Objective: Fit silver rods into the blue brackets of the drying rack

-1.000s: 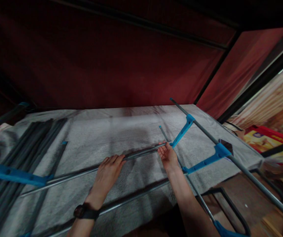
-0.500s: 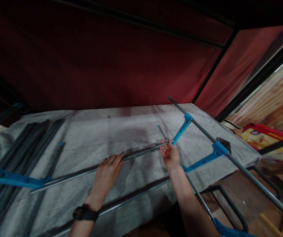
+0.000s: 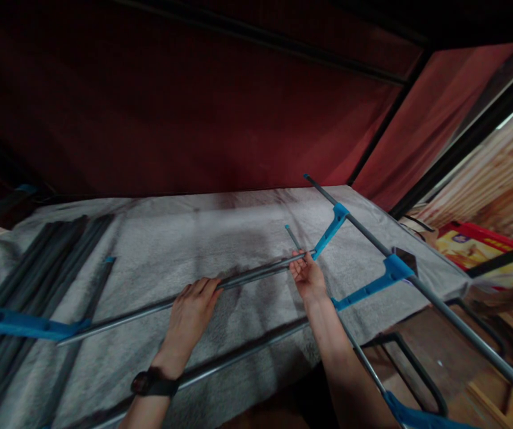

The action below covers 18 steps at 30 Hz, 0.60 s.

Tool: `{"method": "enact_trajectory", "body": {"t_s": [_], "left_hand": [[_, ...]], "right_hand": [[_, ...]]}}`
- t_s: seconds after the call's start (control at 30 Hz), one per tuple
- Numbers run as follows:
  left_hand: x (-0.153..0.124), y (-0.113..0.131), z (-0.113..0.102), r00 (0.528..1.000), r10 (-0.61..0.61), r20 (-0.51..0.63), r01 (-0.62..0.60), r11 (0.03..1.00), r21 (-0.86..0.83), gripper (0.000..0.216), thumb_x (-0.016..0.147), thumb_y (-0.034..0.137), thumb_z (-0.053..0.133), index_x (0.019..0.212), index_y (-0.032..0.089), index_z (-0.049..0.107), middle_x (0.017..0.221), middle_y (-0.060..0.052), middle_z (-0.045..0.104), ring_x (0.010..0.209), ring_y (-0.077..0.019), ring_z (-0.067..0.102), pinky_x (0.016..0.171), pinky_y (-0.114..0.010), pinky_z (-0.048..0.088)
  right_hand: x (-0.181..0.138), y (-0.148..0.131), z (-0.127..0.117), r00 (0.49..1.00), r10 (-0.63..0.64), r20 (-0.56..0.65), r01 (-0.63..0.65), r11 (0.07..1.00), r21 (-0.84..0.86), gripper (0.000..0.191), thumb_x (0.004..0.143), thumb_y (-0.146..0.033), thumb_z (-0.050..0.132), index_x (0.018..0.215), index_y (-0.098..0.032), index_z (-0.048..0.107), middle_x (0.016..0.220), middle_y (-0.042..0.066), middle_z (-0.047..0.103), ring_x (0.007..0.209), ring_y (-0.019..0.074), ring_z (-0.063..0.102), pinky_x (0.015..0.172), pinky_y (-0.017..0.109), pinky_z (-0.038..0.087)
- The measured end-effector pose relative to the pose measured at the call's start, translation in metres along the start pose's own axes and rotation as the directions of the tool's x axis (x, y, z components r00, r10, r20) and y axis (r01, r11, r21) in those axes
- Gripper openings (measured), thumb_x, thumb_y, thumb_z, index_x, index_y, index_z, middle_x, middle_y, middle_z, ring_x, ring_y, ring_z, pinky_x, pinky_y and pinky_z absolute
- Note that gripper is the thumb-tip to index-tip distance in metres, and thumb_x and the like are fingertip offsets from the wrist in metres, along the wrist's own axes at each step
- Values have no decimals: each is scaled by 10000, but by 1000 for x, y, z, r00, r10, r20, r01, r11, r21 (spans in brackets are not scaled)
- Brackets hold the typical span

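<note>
A long grey metal tube (image 3: 251, 275) slants across the frame before me, its left end near a blue plastic bracket (image 3: 19, 322). Wrapped over the tube's middle is my left hand (image 3: 196, 304), a dark watch (image 3: 154, 382) on its wrist. Near the tube's right end my right hand (image 3: 306, 273) grips it from below, close to a blue connector (image 3: 330, 231) on the right side frame. A second blue connector (image 3: 367, 289) joins that frame lower down. Nearer me runs another metal tube (image 3: 242, 350), partly behind my forearms.
Several dark grey tubes (image 3: 37, 268) lie side by side at left on the pale cloth (image 3: 171, 232). A thick upright tube (image 3: 457, 328) crosses the right. Beyond the cloth stand a red and yellow box (image 3: 488, 250) and a dark metal-framed seat (image 3: 421, 363). Red fabric (image 3: 220, 113) hangs behind.
The long tube's left end has shifted slightly up, closer against the blue bracket. Both hands keep nearly the same hold.
</note>
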State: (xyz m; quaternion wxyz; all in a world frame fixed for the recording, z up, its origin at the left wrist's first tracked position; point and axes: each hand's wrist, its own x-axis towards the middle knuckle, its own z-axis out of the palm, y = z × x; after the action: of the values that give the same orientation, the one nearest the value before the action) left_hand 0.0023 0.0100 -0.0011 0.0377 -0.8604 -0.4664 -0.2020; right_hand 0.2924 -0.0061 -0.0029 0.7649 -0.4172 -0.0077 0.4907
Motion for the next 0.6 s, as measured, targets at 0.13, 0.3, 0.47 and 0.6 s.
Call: {"method": "enact_trajectory", "body": {"t_s": [0.13, 0.3, 0.47, 0.6], "left_hand": [[0, 1, 0, 1000, 12, -13, -12, 1000, 5, 271, 973, 321, 430, 1106, 206, 637, 1008, -71, 703, 853, -243, 644, 798, -373, 485], [1, 2, -2, 1000, 22, -21, -23, 1000, -14, 270, 975, 315, 433, 1104, 202, 641, 1018, -68, 705, 853, -241, 642, 800, -374, 483], [1, 1, -3, 998, 34, -47, -36, 998, -41, 270, 974, 315, 439, 1107, 197, 643, 1010, -71, 705, 857, -235, 642, 803, -371, 487], [0, -1, -2, 995, 53, -85, -59, 996, -71, 270, 971, 319, 448, 1113, 191, 640, 1006, -74, 702, 855, -226, 638, 793, -357, 496]], "right_hand": [[-1, -2, 2, 1000, 8, -7, -8, 1000, 24, 107, 909, -276, 540, 828, -216, 574, 787, -5, 706, 677, 81, 656, 660, 201, 546], [-5, -5, 3, 1000, 5, -31, -6, 1000, -19, 116, 908, -275, 529, 822, -212, 575, 775, -1, 693, 656, 81, 637, 641, 206, 545], [-7, -4, -4, 985, -89, -145, 74, 992, -105, 19, 831, -217, 546, 834, -215, 565, 760, -16, 652, 670, 86, 625, 634, 209, 533], [-3, -7, -11, 910, -307, -279, 265, 948, -180, 153, 747, -238, 573, 895, -233, 536, 812, -50, 608, 677, 69, 574, 615, 191, 480]]}}
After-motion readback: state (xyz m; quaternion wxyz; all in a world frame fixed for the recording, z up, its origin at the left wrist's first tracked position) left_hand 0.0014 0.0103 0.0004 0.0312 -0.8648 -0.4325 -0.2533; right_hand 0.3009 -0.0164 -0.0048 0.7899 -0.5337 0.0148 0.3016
